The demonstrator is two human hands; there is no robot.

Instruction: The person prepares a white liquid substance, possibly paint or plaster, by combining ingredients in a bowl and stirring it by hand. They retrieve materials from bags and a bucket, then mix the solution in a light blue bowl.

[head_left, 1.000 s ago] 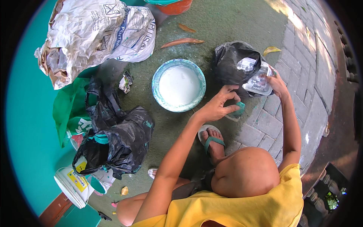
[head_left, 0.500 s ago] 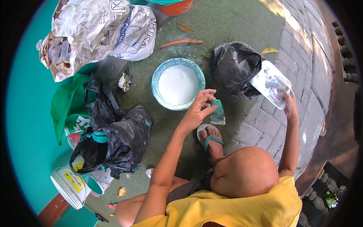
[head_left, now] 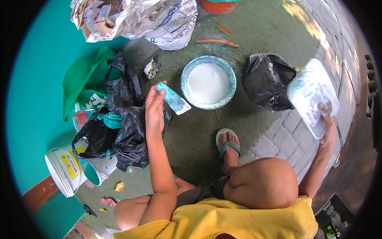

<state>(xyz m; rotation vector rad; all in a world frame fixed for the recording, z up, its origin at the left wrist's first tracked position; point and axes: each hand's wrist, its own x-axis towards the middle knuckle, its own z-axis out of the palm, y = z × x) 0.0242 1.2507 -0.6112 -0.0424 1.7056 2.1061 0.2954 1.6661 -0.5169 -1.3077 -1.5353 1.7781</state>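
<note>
Between the thumb and fingers of my left hand [head_left: 154,104] is a flat rectangular scraper [head_left: 174,98], smeared teal and white at its outer end. It is held left of a blue-rimmed basin [head_left: 185,82] containing white liquid, apart from the rim. At the right, my right hand [head_left: 328,124] grips the near edge of a white plastic tray [head_left: 312,89], a shallow rounded rectangle with greyish smears. The tray is tilted beside a black plastic bag [head_left: 264,81] that stands open; part of the grip is blurred.
Black bags [head_left: 133,135] and a green bag [head_left: 85,79] lie along the teal wall, beside a white bucket [head_left: 63,169]. A big white sack [head_left: 171,28] and an orange-red container [head_left: 219,7] are farther off. My sandalled foot [head_left: 229,147] is on the ground near the basin.
My left hand has swung left with the scraper, from the basin's near right side to its left. My right hand has raised and tilted the tray, and the view has shifted.
</note>
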